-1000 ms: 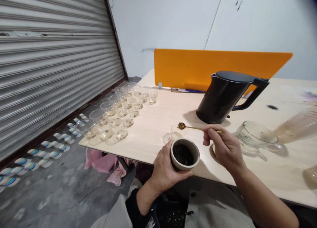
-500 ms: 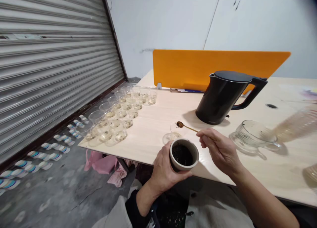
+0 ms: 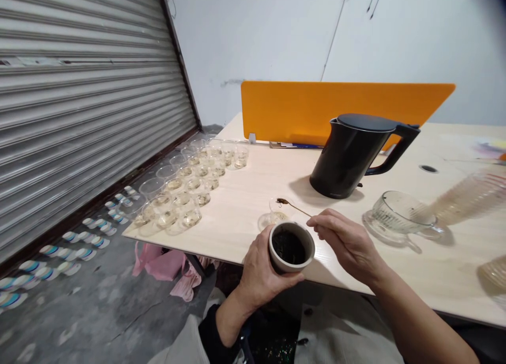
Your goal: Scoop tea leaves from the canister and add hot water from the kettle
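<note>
We saw a small cup of matt, pale ceramic with a slightly rough look, dark dry leaves inside. The spoon was thin brass-coloured metal with a dull shine. The table had a smooth, light wood-grain laminate top. The kettle was matt black, plastic by its look. The clear cups and the ribbed jug were glossy and transparent; whether glass or plastic we could not tell. The orange divider looked smooth and matt, the roller shutter was ribbed grey metal, and the floor was rough concrete.
</note>
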